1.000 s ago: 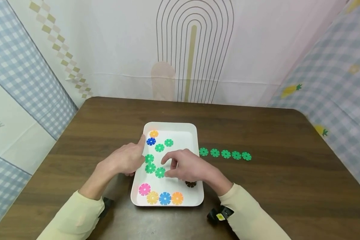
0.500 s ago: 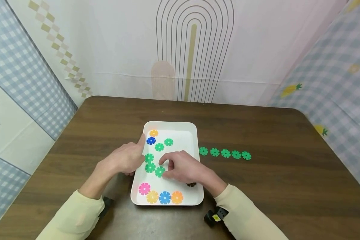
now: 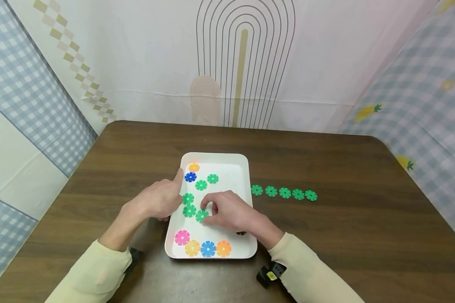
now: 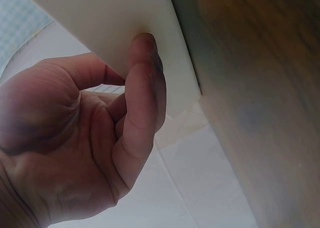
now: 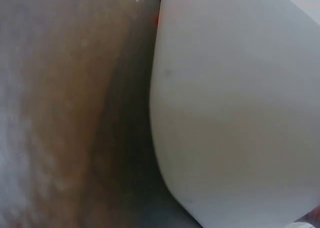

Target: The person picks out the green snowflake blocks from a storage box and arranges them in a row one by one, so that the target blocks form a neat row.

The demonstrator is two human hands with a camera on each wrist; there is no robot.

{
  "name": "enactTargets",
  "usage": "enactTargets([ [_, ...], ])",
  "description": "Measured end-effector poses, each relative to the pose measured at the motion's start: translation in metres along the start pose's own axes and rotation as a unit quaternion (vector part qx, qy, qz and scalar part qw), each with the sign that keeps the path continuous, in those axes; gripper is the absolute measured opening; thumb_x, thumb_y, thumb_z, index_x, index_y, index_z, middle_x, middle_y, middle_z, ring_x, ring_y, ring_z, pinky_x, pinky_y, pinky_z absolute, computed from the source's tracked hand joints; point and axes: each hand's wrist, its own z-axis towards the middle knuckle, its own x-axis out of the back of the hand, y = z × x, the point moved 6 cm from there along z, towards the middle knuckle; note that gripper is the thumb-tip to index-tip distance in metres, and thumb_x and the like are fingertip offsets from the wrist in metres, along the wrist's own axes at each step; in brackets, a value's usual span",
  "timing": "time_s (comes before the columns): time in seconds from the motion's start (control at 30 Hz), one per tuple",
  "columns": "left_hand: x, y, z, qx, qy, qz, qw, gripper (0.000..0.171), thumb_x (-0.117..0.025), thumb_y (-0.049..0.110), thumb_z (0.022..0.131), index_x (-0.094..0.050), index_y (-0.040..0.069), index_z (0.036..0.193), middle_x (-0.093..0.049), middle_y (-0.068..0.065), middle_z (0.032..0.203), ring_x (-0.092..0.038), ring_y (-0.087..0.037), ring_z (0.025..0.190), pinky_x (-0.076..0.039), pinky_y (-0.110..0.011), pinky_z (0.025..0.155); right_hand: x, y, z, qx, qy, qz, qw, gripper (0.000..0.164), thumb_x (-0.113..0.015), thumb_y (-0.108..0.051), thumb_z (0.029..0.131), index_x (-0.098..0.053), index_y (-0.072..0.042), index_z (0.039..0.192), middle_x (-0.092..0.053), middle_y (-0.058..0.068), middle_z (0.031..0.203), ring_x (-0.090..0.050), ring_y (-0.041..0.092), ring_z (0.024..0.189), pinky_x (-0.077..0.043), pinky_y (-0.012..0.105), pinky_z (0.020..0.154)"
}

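Note:
A white tray (image 3: 231, 166) stands on the brown table with green notched plastic discs in it. My left hand (image 3: 157, 200) holds the tray's left side, thumb along the rim and curled fingers against the outer wall, as the left wrist view also shows. My right hand (image 3: 231, 212) reaches over the tray's right side. Its forefinger and thumb are bent round opposite edges of one green disc (image 3: 201, 216), which lies flat on the tray floor. Two more green discs, one of them a lower disc (image 3: 189, 211), lie just left of it. The right wrist view shows only the tray's outer wall (image 5: 230, 112).
Right of the tray, several green discs (image 3: 285, 193) lie in a row on the table (image 3: 345, 235). Inside the tray are a pink disc (image 3: 182, 237), a light blue disc (image 3: 208, 248), a dark blue disc (image 3: 190, 177), yellow and orange ones, and a dark disc (image 3: 241, 232) partly under my right wrist.
My right hand has shifted slightly left, and its forefinger and thumb have come up to the green disc's edges. The left hand stays on the tray.

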Motion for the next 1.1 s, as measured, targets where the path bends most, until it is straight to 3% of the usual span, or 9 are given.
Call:
enactTargets([
  [0.33, -0.0008, -0.0008, -0.0002, 0.001, 0.000, 0.003, 1.0000, 0.085, -0.055, 0.016, 0.106, 0.001, 0.000, 0.168, -0.060, -0.010, 0.082, -0.058, -0.022, 0.054, -0.043, -0.031, 0.053, -0.0034, 0.0009, 0.0007, 0.002, -0.004, -0.005, 1.000, 0.026, -0.083, -0.023, 0.092, -0.073, -0.016, 0.116, -0.059, -0.004, 0.074, -0.052, 0.012, 0.067, -0.042, 0.025, 0.065],
  [0.63, -0.0010, -0.0005, 0.0000, -0.002, 0.000, -0.003, 1.0000, 0.086, -0.055, 0.016, 0.105, 0.000, 0.000, 0.168, -0.060, -0.010, 0.083, -0.058, -0.023, 0.054, -0.044, -0.031, 0.052, -0.0007, -0.0020, -0.0019, 0.022, 0.014, -0.013, 1.000, 0.026, -0.084, -0.018, 0.090, -0.068, -0.019, 0.110, -0.062, -0.004, 0.097, -0.056, 0.014, 0.091, -0.049, 0.028, 0.083],
  [0.93, 0.0013, 0.0017, 0.0000, -0.017, 0.009, 0.009, 0.9998, 0.083, -0.054, 0.014, 0.105, -0.001, -0.003, 0.168, -0.060, -0.010, 0.080, -0.058, -0.020, 0.052, -0.042, -0.030, 0.051, 0.0022, -0.0044, -0.0041, 0.083, 0.018, -0.009, 0.996, 0.023, -0.079, -0.010, 0.093, -0.067, -0.018, 0.111, -0.065, -0.004, 0.089, -0.058, 0.013, 0.083, -0.049, 0.028, 0.080],
  [1.1, 0.0007, 0.0013, -0.0007, -0.015, 0.008, 0.006, 0.9998, 0.083, -0.054, 0.014, 0.105, -0.002, -0.003, 0.168, -0.060, -0.010, 0.082, -0.058, -0.021, 0.052, -0.042, -0.030, 0.050, 0.0034, -0.0040, -0.0058, 0.093, 0.016, -0.004, 0.996, 0.022, -0.077, -0.011, 0.095, -0.067, -0.020, 0.112, -0.064, -0.005, 0.083, -0.057, 0.012, 0.075, -0.049, 0.027, 0.076],
])
